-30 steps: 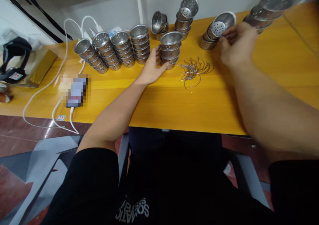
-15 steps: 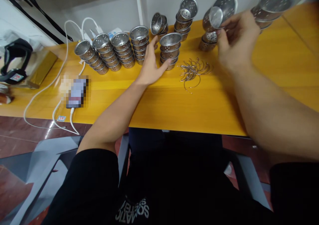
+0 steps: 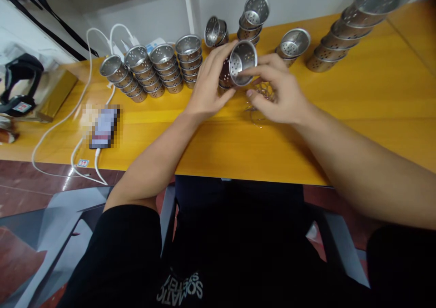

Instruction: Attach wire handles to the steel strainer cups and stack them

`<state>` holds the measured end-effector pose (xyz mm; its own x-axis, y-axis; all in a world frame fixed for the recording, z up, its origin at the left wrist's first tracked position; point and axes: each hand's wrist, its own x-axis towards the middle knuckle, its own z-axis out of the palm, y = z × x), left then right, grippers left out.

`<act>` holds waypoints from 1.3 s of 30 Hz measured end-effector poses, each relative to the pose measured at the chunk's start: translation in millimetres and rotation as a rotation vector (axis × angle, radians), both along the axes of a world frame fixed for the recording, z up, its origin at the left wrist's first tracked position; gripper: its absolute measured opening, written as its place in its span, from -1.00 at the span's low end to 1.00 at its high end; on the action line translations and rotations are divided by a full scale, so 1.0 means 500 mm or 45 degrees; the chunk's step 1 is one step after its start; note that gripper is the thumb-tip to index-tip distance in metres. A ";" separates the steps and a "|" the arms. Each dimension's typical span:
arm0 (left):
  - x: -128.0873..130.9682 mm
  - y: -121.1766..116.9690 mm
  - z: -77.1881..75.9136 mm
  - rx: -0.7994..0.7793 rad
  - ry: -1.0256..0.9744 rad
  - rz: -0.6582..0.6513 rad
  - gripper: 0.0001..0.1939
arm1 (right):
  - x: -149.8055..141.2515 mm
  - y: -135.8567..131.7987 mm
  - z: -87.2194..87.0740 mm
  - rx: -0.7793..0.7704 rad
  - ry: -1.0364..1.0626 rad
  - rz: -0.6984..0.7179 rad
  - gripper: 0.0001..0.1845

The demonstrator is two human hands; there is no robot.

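Observation:
A perforated metal cup (image 3: 241,62) is tilted toward me above a short stack of the same cups at the table's middle. My left hand (image 3: 208,84) wraps around the cup's left side. My right hand (image 3: 276,92) pinches the cup's rim with its fingertips and covers most of a heap of thin wire hooks (image 3: 259,100) lying on the yellow table (image 3: 357,112).
Rows of stacked perforated cups (image 3: 155,67) stand at the left. More stacks (image 3: 251,17) sit at the back and a leaning stack (image 3: 347,28) at the right. A phone (image 3: 102,127) with white cables (image 3: 80,99) lies at the left. A black headset (image 3: 17,85) rests beyond.
My right hand lifted a cup from the back right stack and carried it left to the middle stack. My left hand rose from the table and closed on that cup.

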<state>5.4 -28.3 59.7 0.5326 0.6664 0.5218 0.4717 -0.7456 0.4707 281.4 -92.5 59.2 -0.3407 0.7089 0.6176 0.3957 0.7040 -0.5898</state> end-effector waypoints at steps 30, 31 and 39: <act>0.002 -0.016 -0.006 0.059 0.052 -0.050 0.04 | 0.034 -0.004 0.042 0.129 -0.162 -0.010 -0.54; 0.002 -0.011 -0.011 0.079 0.051 -0.050 0.03 | 0.037 0.004 0.037 0.145 -0.140 0.005 -0.57; -0.002 0.025 -0.045 0.277 0.017 -0.116 -0.05 | 0.043 0.031 0.012 0.385 -0.143 0.048 -0.50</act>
<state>4.4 -16.0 37.4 0.5932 0.4882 0.6401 0.4032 -0.8684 0.2887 302.8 -76.9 65.3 -0.4412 0.4844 0.7554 0.4170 0.8560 -0.3054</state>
